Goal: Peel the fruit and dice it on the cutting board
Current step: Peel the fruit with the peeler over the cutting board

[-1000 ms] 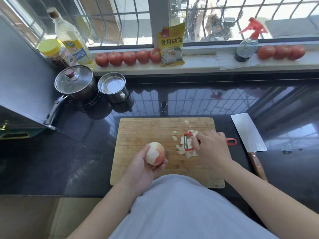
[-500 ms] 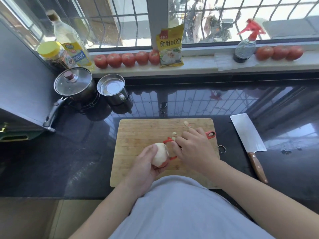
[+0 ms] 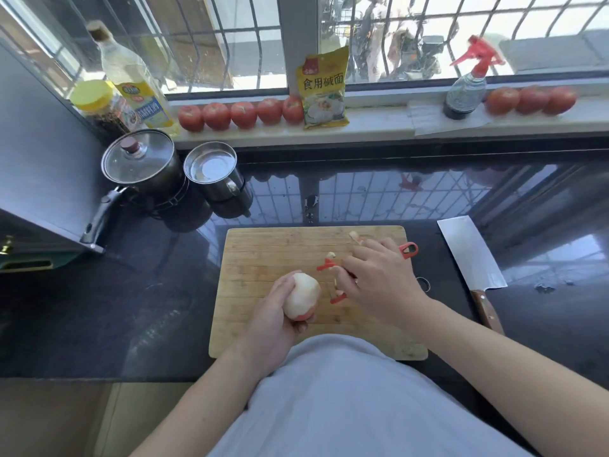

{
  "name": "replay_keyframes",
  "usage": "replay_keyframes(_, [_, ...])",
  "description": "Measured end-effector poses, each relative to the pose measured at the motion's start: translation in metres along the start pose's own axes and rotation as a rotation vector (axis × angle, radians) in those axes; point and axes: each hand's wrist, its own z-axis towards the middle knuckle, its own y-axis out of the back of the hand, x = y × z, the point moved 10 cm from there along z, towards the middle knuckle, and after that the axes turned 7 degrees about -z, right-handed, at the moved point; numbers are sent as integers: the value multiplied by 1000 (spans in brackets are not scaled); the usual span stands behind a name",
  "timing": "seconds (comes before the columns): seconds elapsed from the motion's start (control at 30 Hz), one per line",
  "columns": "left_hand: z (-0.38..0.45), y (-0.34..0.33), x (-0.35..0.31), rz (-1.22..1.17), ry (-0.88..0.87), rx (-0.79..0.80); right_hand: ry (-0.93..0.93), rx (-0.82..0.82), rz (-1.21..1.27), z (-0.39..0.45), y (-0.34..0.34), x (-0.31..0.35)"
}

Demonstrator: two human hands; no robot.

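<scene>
Fruit (image 3: 302, 296), mostly peeled, in left grip (image 3: 273, 319) over board (image 3: 263, 258); right grip (image 3: 379, 280) holds peeler (image 3: 337, 282) beside it.

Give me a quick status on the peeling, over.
Left hand grips the fruit, mostly peeled, red skin at its base. Right hand holds the red peeler beside it. Cleaver idle right of the cutting board.

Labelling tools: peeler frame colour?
Red, seen in the head view: peeler held in the right hand.

Peeler (image 3: 333, 282) handle mostly under the right hand (image 3: 382, 282); fruit (image 3: 302, 296) underside behind left hand (image 3: 270, 319) fingers.
</scene>
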Motion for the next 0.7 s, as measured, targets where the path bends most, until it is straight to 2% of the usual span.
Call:
replay_keyframes(0.13, [-3, -8, -4, 25, -30, 7, 30, -22, 37, 0, 0, 27])
replay_keyframes(0.3, [-6, -7, -9, -15, -59, 3, 51, -64, 19, 2, -1, 15])
replay_keyframes(0.4, [-8, -7, -8, -117, -28, 28, 40, 73, -126, 2, -27, -6])
replay_keyframes(0.47, [-9, -6, -7, -170, -6, 50, -25, 298, -264, -6, -54, -34])
replay_keyframes(0.53, [-9, -5, -9, -187, 13, 70, -70, 456, -333, -21, -71, -50])
replay_keyframes(0.63, [-10, -5, -9, -166, 44, 106, -86, 526, -357, -26, -70, -51])
replay_keyframes(0.7, [-10, -7, -7, -181, 63, 110, -61, 396, -329, -19, -54, -42])
